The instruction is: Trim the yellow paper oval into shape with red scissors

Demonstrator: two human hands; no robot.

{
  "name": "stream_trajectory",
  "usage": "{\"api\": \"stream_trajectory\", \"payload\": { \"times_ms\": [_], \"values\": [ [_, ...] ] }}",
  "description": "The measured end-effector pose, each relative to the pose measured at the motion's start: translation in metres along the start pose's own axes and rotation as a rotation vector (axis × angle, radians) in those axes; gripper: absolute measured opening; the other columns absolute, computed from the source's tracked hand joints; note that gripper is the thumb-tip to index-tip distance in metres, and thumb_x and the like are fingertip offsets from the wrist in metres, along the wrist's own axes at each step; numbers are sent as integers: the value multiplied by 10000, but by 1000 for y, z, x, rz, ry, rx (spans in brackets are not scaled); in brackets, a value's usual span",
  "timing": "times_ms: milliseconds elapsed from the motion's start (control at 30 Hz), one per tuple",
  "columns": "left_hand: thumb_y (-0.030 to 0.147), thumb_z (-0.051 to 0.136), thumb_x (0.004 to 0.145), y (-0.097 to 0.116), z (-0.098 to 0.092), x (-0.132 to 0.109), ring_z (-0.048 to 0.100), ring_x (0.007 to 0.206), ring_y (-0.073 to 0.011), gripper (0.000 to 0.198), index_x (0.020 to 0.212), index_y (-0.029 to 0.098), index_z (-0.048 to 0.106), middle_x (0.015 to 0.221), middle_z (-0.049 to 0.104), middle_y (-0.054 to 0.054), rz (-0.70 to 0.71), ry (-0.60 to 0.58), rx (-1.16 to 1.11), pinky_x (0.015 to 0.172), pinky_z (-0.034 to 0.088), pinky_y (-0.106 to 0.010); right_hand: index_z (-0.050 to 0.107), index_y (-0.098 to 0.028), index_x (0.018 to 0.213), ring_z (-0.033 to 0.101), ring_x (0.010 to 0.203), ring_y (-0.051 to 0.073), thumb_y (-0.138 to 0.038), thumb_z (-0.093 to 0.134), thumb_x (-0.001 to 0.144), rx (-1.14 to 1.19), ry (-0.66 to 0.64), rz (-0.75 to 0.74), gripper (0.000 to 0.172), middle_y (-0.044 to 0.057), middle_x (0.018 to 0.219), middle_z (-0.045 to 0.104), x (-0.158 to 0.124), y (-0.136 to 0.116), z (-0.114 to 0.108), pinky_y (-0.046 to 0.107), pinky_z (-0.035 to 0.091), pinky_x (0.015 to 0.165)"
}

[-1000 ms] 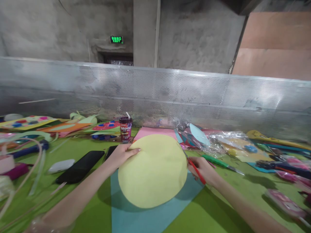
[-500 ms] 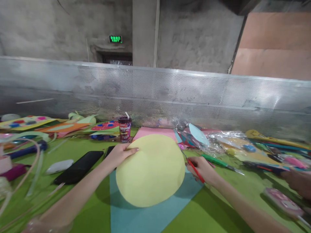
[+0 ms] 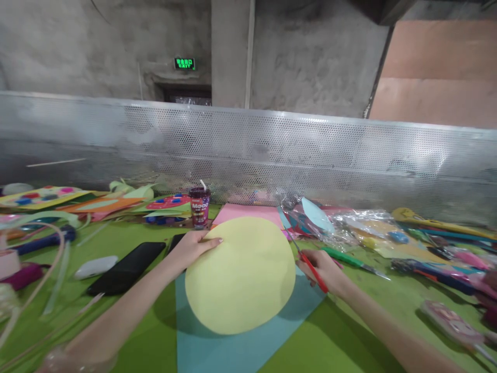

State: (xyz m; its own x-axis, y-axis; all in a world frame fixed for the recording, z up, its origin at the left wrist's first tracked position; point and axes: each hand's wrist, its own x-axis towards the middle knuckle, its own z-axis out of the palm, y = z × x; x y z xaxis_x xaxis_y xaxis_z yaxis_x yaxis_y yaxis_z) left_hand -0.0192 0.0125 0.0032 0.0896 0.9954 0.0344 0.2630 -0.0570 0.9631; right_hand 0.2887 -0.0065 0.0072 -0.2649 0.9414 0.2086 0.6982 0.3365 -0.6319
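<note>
While my left hand (image 3: 193,247) pinches the upper left rim of the round yellow paper disc (image 3: 240,274), thumb on top and fingers tucked beneath, the disc sits in front of me above a light blue paper sheet (image 3: 233,347) and casts a shadow on it. That sheet lies flat on the green table (image 3: 341,342). My right hand (image 3: 322,269) is closed around the red-handled scissors (image 3: 306,261) just beside the disc's right edge, the thin blades pointing up and away from me (how far they are parted I cannot tell). A pink paper sheet (image 3: 248,211) shows behind the disc. A black phone (image 3: 126,267) lies near my left wrist, and a dark drink cup with a straw (image 3: 200,207) stands beyond my left fingers. A green-handled tool (image 3: 349,259) lies just past my right hand.
</note>
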Motion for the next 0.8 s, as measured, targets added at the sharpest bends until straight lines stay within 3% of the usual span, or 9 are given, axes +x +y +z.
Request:
{"api": "stream_trajectory", "payload": {
  "times_ms": [400, 800],
  "values": [
    [434, 600, 603, -1, 3, 0, 617, 661, -211, 363, 833, 156, 633, 774, 678, -59, 26, -38, 37, 560, 452, -271, 559, -123, 624, 436, 446, 93, -275, 457, 663, 38, -45, -75, 187, -13, 500, 499, -1, -1, -1, 191, 325, 402],
    [443, 591, 597, -1, 1, 2, 611, 669, -217, 381, 833, 146, 629, 780, 674, -71, 34, -28, 63, 568, 448, -281, 545, -125, 611, 444, 437, 96, -284, 426, 701, -71, -45, -30, 218, 4, 511, 520, -1, -3, 0, 191, 313, 388]
  ]
}}
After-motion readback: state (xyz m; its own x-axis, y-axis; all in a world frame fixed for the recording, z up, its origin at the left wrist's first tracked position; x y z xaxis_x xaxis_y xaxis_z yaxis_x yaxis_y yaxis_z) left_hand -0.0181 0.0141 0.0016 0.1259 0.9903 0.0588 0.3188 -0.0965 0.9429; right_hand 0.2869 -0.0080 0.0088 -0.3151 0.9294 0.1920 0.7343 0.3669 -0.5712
